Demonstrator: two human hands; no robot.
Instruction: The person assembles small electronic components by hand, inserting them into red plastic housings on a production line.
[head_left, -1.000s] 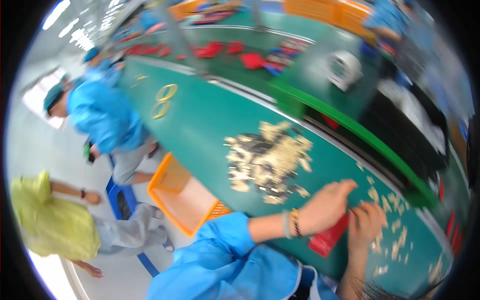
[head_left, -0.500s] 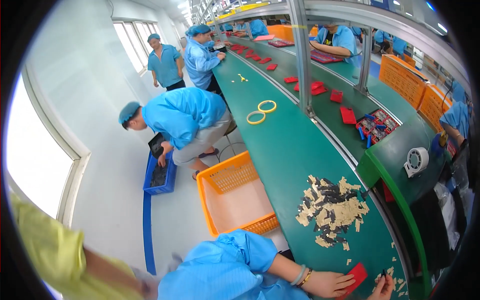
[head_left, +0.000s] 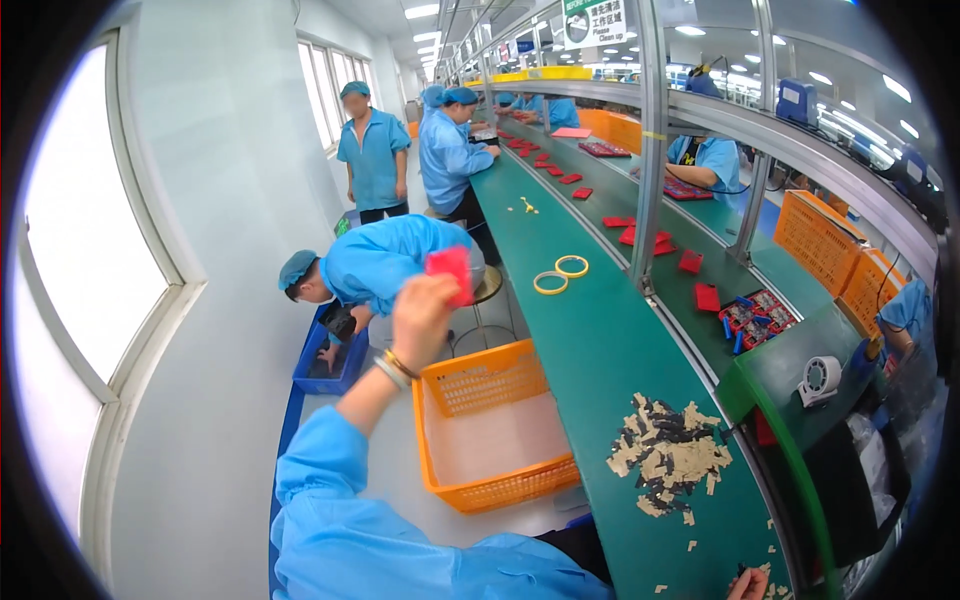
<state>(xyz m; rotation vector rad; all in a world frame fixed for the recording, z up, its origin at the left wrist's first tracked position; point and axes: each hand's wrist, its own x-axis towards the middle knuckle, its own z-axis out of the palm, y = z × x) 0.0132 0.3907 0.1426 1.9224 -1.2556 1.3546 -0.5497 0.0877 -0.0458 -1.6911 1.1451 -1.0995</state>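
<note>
My left hand, with two bands on the wrist, is raised at the middle left, away from the bench. It is closed on a flat red piece, both smeared by motion; I cannot tell its exact kind. At the lower right edge, my right hand is partly cut off and pinches a small black piece. Around it lie loose cream bits. A heap of small cream and black pieces sits farther up the green bench.
An orange crate stands left of the bench, below my raised arm. Beyond it a bent-over co-worker reaches into a blue bin. Two tape rings lie on the bench. Metal posts and a small white fan stand right.
My left hand has lifted the red piece off the bench and swung it up and left. The view has tilted up. A yellow sleeve at the lower left has gone from view.
</note>
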